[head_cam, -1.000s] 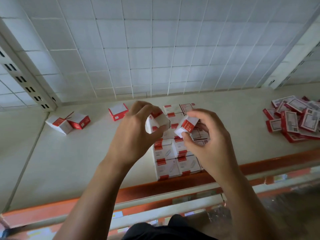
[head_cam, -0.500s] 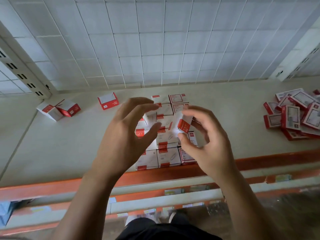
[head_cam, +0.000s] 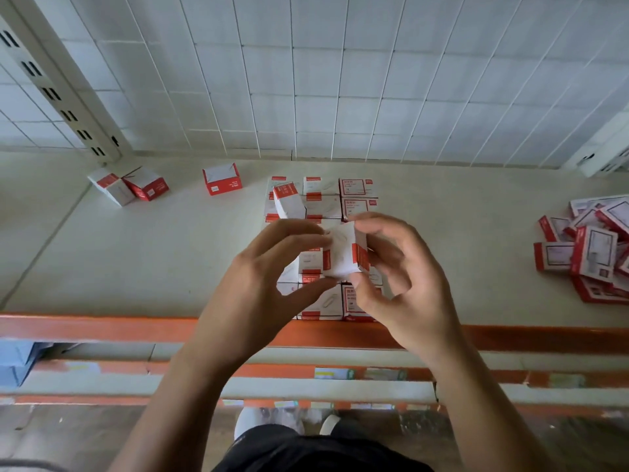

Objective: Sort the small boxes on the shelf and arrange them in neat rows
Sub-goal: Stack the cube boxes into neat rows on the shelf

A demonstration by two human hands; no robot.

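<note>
Small red-and-white cardboard box (head_cam: 345, 253) pinched in my right fingers (head_cam: 374, 222), left fingers (head_cam: 292, 235) curled alongside, gripping or not I can't tell, and a slip could drop it onto the rows of matching boxes (head_cam: 357, 189), knocking them crooked.

Box pile (head_cam: 594, 257) partly beyond right edge

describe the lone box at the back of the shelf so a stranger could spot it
From the slotted upright at the back left, go right past the two touching boxes. The next box stands alone before the arranged block; unlike its neighbours it touches nothing, white top, red front.
</note>
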